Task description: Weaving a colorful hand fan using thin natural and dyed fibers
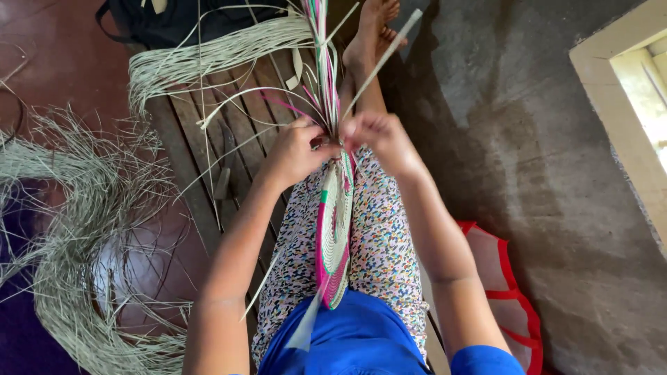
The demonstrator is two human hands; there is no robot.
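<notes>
On the person's lap, seen from the head camera, a round woven mat [335, 232] of pale, pink and green strands stands on edge. Left hand [295, 149] and right hand [379, 135] both pinch closed on loose strands [323, 55] at the mat's top edge. Beside the mat lie a wooden desk [208, 139] and a heap of dry fibre [76, 229]. If either grip slackens, I judge the strands could slip and the weave loosen.
</notes>
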